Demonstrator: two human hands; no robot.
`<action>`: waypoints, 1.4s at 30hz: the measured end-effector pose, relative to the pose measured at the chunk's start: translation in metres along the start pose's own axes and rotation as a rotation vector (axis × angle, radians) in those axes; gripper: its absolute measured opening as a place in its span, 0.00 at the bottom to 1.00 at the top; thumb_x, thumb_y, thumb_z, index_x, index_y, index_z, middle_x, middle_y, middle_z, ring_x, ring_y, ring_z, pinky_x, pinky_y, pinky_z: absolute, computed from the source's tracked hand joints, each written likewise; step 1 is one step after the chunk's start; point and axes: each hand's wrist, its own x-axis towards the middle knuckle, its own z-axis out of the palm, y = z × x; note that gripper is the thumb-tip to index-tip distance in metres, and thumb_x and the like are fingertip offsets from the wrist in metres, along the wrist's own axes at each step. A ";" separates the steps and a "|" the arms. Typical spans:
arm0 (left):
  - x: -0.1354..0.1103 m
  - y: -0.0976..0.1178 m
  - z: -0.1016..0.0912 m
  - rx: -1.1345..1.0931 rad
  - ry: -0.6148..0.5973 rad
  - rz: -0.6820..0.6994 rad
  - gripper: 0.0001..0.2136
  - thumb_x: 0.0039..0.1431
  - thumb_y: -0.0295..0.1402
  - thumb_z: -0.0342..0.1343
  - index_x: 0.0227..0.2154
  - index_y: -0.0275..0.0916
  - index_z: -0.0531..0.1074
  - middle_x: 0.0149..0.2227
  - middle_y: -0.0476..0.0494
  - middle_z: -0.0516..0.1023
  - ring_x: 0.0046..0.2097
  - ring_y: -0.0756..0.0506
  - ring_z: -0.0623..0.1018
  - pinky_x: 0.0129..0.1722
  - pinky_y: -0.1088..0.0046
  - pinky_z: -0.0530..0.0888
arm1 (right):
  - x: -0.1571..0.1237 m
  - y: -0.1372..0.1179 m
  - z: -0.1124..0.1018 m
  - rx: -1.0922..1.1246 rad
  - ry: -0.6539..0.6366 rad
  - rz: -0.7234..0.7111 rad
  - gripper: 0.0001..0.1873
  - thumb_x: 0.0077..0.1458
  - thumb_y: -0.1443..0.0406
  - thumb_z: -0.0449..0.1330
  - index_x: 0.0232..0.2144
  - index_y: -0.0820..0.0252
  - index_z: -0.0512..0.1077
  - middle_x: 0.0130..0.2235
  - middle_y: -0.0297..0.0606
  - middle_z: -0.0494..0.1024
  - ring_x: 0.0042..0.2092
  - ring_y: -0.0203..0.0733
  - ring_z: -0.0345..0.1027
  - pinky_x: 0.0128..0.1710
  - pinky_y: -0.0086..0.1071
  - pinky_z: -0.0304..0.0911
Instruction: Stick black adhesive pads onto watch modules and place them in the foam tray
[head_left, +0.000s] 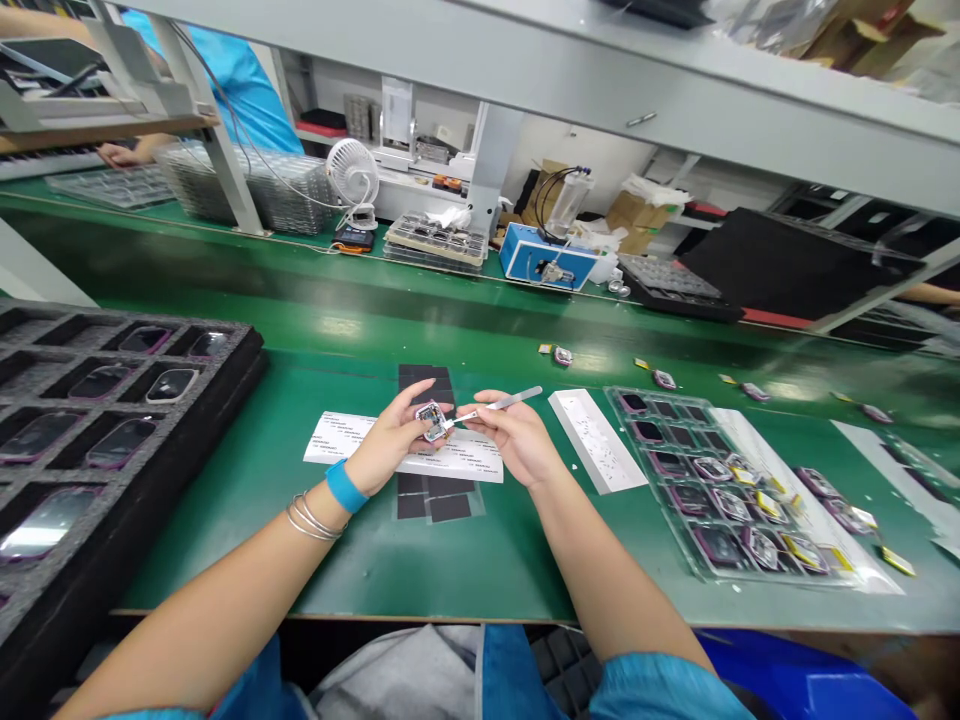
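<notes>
My left hand (394,435), with a blue wristband and bangles, is closed around a small smartwatch body (431,420) with its inner circuit parts facing up. In my right hand (517,440) a pair of metal tweezers (514,398) is gripped; their tip touches the watch body's right edge, by a small pale piece I cannot make out. Beneath both hands lies a white printed sheet (330,440) on the green bench, on top of dark square films (450,506).
A black foam tray (255,345) with watch cases stands at left. To the right are a folded white paper strip (600,445) and a clear plastic tray (697,570) of watch parts. Behind, a blue machine (525,255) and a fan (352,172) stand near a co-worker's hand (124,153).
</notes>
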 end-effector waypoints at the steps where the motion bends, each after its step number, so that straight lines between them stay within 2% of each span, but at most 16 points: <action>1: 0.000 0.001 0.000 -0.033 -0.004 -0.020 0.28 0.51 0.28 0.56 0.56 0.41 0.58 0.48 0.38 0.74 0.40 0.44 0.78 0.44 0.58 0.74 | 0.000 0.001 0.001 -0.007 -0.015 0.004 0.16 0.41 0.64 0.68 0.33 0.60 0.69 0.32 0.38 0.81 0.38 0.42 0.75 0.47 0.39 0.64; 5: -0.001 0.001 0.001 -0.079 -0.019 -0.054 0.24 0.51 0.26 0.56 0.52 0.37 0.64 0.44 0.39 0.77 0.40 0.44 0.78 0.45 0.58 0.74 | -0.003 0.005 0.006 -0.017 -0.065 0.007 0.16 0.42 0.64 0.68 0.33 0.59 0.67 0.33 0.39 0.81 0.41 0.45 0.74 0.48 0.42 0.63; 11: -0.001 0.002 0.001 -0.123 -0.011 -0.063 0.19 0.51 0.25 0.57 0.48 0.36 0.69 0.44 0.38 0.78 0.42 0.43 0.78 0.44 0.60 0.75 | -0.002 0.011 0.010 -0.061 0.000 -0.045 0.17 0.41 0.63 0.68 0.33 0.58 0.67 0.31 0.36 0.80 0.43 0.46 0.74 0.49 0.42 0.62; 16: -0.003 0.003 0.004 -0.167 0.042 -0.072 0.17 0.51 0.24 0.58 0.45 0.35 0.71 0.43 0.38 0.78 0.41 0.44 0.78 0.44 0.62 0.75 | -0.002 0.015 0.011 -0.051 0.019 -0.071 0.16 0.41 0.63 0.67 0.32 0.58 0.67 0.31 0.36 0.80 0.41 0.45 0.74 0.47 0.41 0.62; 23: -0.003 0.004 0.006 -0.174 0.072 -0.075 0.17 0.50 0.23 0.57 0.45 0.34 0.70 0.43 0.37 0.78 0.43 0.43 0.78 0.45 0.61 0.75 | -0.001 0.016 0.011 -0.076 0.020 -0.083 0.14 0.41 0.63 0.67 0.32 0.58 0.68 0.31 0.36 0.80 0.38 0.43 0.74 0.44 0.37 0.63; 31: -0.003 0.003 0.005 -0.165 0.048 -0.059 0.17 0.50 0.24 0.58 0.45 0.35 0.71 0.41 0.38 0.78 0.40 0.44 0.78 0.44 0.61 0.75 | 0.000 0.018 0.009 -0.089 0.001 -0.092 0.14 0.42 0.63 0.67 0.32 0.58 0.68 0.32 0.36 0.80 0.41 0.44 0.74 0.46 0.39 0.63; 42: -0.002 0.002 0.004 -0.144 0.055 -0.058 0.18 0.49 0.24 0.58 0.45 0.34 0.71 0.40 0.39 0.79 0.37 0.45 0.79 0.42 0.62 0.76 | 0.000 0.019 0.009 -0.103 -0.004 -0.088 0.14 0.42 0.63 0.67 0.30 0.58 0.68 0.30 0.35 0.80 0.39 0.43 0.74 0.46 0.40 0.64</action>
